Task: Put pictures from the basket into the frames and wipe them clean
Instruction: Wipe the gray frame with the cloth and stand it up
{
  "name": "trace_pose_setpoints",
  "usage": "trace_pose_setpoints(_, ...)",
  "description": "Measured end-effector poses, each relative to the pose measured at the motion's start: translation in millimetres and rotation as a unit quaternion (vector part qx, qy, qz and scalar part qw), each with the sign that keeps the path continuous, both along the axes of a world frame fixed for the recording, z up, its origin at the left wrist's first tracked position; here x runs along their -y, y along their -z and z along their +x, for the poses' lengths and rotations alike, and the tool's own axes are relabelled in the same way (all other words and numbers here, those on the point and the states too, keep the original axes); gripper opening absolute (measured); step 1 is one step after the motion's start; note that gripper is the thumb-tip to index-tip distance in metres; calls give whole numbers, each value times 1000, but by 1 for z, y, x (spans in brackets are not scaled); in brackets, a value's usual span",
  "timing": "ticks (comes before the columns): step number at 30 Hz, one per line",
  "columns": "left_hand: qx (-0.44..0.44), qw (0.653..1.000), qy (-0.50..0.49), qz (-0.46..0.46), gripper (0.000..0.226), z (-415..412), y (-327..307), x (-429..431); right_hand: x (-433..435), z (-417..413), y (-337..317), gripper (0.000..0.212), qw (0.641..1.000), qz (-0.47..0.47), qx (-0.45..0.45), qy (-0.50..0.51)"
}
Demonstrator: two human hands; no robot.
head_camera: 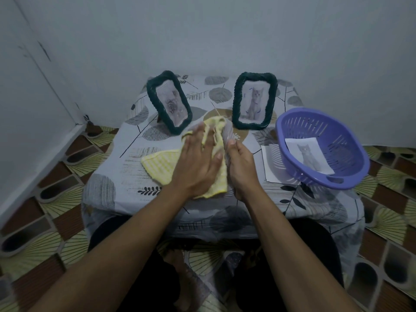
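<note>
Head view: a purple basket (351, 136) sits tilted on the table (112, 194), with a cat picture (308, 154) lying inside it and a paper sheet (269, 165) under its left side. Left of the basket, the left hand (198, 158) presses a yellow cloth (162, 163) with its fingers stretched out. The right hand (240, 165) curls its fingers round a blurred see-through piece (227, 136) against the cloth. Behind the hands stand two dark frames, one (167, 75) with a rose picture, the other (236, 104) nearer the basket with a cat.
</note>
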State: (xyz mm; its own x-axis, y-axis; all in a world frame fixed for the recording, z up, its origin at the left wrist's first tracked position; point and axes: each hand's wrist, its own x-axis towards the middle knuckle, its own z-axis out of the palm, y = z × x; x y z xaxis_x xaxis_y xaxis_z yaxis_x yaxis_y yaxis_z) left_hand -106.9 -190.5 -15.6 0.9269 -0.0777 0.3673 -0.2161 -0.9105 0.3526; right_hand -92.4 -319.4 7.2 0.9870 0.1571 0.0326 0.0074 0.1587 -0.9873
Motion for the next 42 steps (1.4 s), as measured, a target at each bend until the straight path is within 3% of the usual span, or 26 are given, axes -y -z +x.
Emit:
trace_pose_setpoints(3, 10, 999, 34, 10, 67, 0, 9, -6, 1, -3, 0, 29, 1000, -5, -15, 9)
trace_pose_setpoints(6, 23, 994, -80, -67, 64, 13, 2, -15, -2, -10, 0, 36, 998, -64, 9, 5)
trace_pose_setpoints(9, -29, 965, -201, -166, 63, 30, -17, -28, -4, -15, -3, 45, 997, -77, 26, 1)
trace_pose_setpoints(12, -40, 952, -261, -158, 59, 35, -27, -25, -6, -18, -10, 58, 998, -52, 16, 0)
trace_pose_setpoints(15, 35, 946, -306, -104, 65, 33, -29, -18, -7, -18, -12, 65, 999, -42, 14, 0)
trace_pose_setpoints(17, 90, 960, -260, -57, 57, 32, -29, -18, -7, -17, -11, 63, 999, -37, 20, 3)
trace_pose_setpoints(19, 109, 978, -166, -72, 59, 33, -29, -20, -6, -16, -12, 63, 999, -38, 19, 6)
trace_pose_setpoints(22, 56, 988, -84, -119, 70, 27, -20, -15, -4, -12, -12, 51, 999, -38, 3, 8)
trace_pose_setpoints(24, 12, 996, -43, -75, 73, 18, -11, -5, -1, -7, -15, 33, 999, -27, -13, 19)
trace_pose_setpoints(28, 2, 995, 99, -6, 69, -11, 5, 8, 7, 5, -15, 34, 998, -5, -25, 60)
trace_pose_setpoints(31, 29, 992, 113, 42, 66, -17, 19, -4, 6, 1, -15, 28, 998, 7, -23, 52)
trace_pose_setpoints(35, 0, 997, 3, -77, 64, 5, 8, -26, -5, -9, -12, 28, 1000, 8, -16, 25)
trace_pose_setpoints(39, -24, 952, -54, -301, 63, 12, -15, -25, -11, -11, -18, 30, 998, 49, -17, 39)
trace_pose_setpoints(42, -54, 943, -77, -319, 65, 2, -17, -11, -13, -11, -23, 30, 993, 77, -24, 84)
